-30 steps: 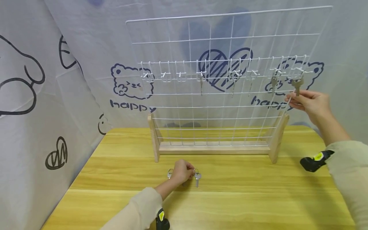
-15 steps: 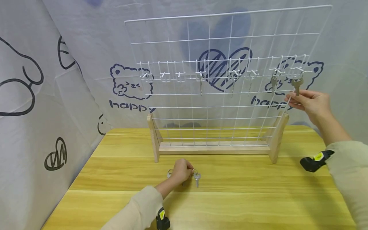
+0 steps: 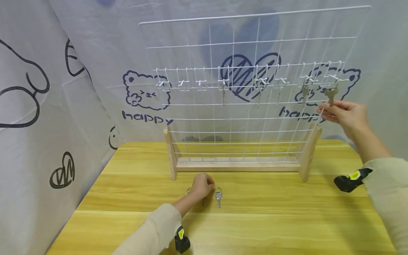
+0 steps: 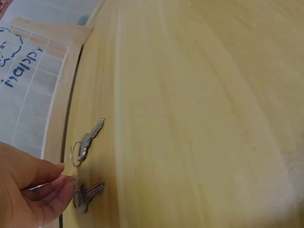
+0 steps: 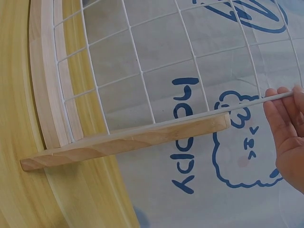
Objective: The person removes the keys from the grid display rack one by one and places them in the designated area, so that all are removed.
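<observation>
A white wire grid rack (image 3: 242,42) stands in a wooden base (image 3: 237,165) on the yellow table (image 3: 271,219). Keys hang from several hooks along its middle row. My right hand (image 3: 345,115) is raised at the rack's right edge and pinches the blade of the brass key (image 3: 331,92) on the last hook. In the right wrist view its fingers (image 5: 285,118) lie against the rack's edge wire. My left hand (image 3: 201,186) rests curled on the table in front of the base. Its fingertips (image 4: 64,187) pinch the ring of a silver key (image 4: 88,194). Another key (image 4: 88,141) lies just beyond.
A third loose key (image 3: 188,191) peeks out left of my left hand. A printed cloth backdrop (image 3: 63,88) closes off the back and left side. The rack's wooden foot (image 5: 128,142) juts toward me on the right. Several hooks on the left of the row are bare.
My left hand has crept slightly toward the rack over the loose keys. The right hand stays at the hanging key.
</observation>
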Available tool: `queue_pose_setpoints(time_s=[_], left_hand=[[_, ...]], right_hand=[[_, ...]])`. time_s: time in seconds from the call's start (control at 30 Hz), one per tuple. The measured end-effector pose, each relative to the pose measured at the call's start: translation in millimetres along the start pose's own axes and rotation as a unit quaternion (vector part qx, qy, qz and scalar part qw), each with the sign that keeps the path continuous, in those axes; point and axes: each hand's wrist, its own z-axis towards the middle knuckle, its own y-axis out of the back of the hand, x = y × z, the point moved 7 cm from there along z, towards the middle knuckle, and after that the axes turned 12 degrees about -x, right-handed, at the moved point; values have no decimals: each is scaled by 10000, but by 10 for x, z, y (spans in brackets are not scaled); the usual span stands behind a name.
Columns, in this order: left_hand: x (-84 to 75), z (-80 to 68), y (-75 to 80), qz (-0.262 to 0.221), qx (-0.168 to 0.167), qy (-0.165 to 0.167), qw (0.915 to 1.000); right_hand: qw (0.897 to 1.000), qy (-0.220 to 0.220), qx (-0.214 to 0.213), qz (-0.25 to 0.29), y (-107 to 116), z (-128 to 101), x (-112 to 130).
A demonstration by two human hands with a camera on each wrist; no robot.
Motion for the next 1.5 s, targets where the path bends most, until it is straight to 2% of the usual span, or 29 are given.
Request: queue_pose_setpoints(time_s=[0.17,0.3,0.37,0.43,0.57,0.67,0.73,0.8,0.87,1.03,1.17,1.33,1.5], left_hand=[[-54,73,116,-372,-51,-246,9990],[-132,173,235,-1177,-67,-218,9928],[-160,224,290,-1709,-114,17,9852],[-193,269,351,-2233,-237,253,9741],[-287,343,500,-2892,-573,461,9544],[-378,388,615,-3115,-795,320,9464],[-438,412,689,-3305,-946,214,9388],[-508,425,768,-3550,-1105,-45,9283],[-567,443,839,-3668,-1288,-128,9213],[-713,528,1004,-3681,-1711,160,9138],[-908,571,1167,-3715,-2020,1,9062],[-1186,599,1318,-3878,-2094,-165,8975],[-1426,633,1412,-3902,-2186,-378,8936]], right_hand=[[10000,-13,21,89,-4,-1,-6],[9999,-20,23,126,1,0,-6],[9999,-29,17,141,2,2,-8],[9999,-47,12,160,1,3,-11],[9998,-53,30,204,-11,6,-13],[9999,-45,22,151,-9,3,-9],[9999,-35,13,118,-6,1,-3],[10000,-33,-2,83,-1,0,2],[10000,-32,-9,81,1,-1,6],[10000,7,-27,71,-6,-3,13],[9999,-55,-60,76,-7,-4,6],[9999,-113,-103,9,4,-7,-9],[9999,-106,-104,-39,1,-10,-12]])
